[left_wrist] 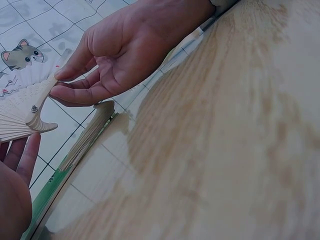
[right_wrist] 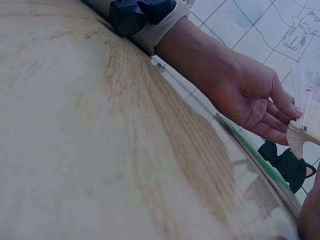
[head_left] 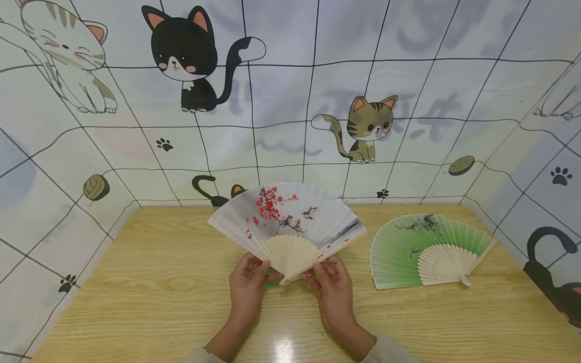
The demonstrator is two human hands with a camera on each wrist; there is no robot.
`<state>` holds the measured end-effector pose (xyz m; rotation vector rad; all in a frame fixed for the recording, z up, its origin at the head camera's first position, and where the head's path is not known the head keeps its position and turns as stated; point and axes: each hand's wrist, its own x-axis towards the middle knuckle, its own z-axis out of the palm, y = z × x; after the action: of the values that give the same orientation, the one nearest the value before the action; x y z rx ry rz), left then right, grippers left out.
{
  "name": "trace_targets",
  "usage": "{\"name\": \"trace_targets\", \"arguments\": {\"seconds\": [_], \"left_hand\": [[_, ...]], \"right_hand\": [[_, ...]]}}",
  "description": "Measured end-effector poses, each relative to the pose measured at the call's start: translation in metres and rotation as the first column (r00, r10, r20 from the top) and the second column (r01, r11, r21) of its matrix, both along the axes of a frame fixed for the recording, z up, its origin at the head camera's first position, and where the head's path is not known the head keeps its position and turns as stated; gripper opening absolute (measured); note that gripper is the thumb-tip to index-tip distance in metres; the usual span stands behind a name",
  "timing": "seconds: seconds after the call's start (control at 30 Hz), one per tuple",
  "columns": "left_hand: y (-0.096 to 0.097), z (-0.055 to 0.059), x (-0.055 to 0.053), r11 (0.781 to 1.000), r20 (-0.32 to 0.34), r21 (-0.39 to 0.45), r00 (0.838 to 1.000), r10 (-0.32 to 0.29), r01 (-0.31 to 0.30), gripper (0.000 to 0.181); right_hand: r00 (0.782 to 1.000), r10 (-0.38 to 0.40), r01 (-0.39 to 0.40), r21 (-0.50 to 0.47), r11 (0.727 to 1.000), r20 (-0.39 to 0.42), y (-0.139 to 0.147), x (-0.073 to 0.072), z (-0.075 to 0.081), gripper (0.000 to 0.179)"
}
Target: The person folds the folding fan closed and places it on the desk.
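A white folding fan [head_left: 313, 206], spread wide and painted with red blossoms and small birds, is held up in front of me by both hands. The left hand [head_left: 245, 292] pinches its left side near the base, thumb on the front. On the opposite side, the right hand [head_left: 336, 292] grips the pale outer rib [left_wrist: 49, 95] between thumb and fingers. The ribs meet at a small rivet [left_wrist: 34, 108]. Below the white fan, a green piece [head_left: 271, 285] lies on the table, mostly hidden. Another green fan [head_left: 395, 257] lies spread to the right of the right hand.
The wooden table [head_left: 159, 282] ends at a back wall [head_left: 286, 141] of cat-patterned fabric, with side walls left and right. A black device [right_wrist: 127, 17] is worn on the left wrist.
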<state>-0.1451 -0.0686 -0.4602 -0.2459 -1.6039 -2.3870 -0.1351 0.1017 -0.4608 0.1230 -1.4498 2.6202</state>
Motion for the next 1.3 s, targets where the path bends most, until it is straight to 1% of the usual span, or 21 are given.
{"name": "trace_targets", "arguments": {"seconds": [0.13, 0.3, 0.63, 1.03, 1.3], "left_hand": [[-0.0001, 0.0, 0.0004, 1.0, -0.005, -0.01, 1.0, -0.008, 0.008, 0.026], [-0.0004, -0.0001, 0.0003, 1.0, -0.013, -0.015, 1.0, -0.021, 0.021, 0.025], [-0.0005, -0.0021, -0.0002, 0.999, -0.031, -0.028, 0.999, -0.022, 0.021, 0.025], [0.0001, -0.0023, 0.0009, 0.999, 0.005, -0.039, 1.0, -0.018, 0.018, 0.025], [0.0, -0.0024, 0.0005, 0.999, 0.004, -0.038, 1.0, -0.016, 0.016, 0.025]], "right_hand": [[1.0, -0.004, 0.004, -0.002, 1.0, 0.005, 0.0001, -0.0003, -0.0002, 0.02], [1.0, 0.004, -0.004, 0.004, 1.0, -0.01, 0.0007, -0.001, -0.0009, 0.022], [1.0, 0.001, -0.001, 0.02, 1.0, -0.005, 0.0012, -0.0008, -0.001, 0.026], [1.0, 0.011, -0.011, 0.012, 1.0, -0.016, 0.0012, -0.0008, -0.0038, 0.02], [1.0, 0.011, -0.01, 0.011, 1.0, -0.018, 0.001, -0.0007, -0.0037, 0.017]]}}
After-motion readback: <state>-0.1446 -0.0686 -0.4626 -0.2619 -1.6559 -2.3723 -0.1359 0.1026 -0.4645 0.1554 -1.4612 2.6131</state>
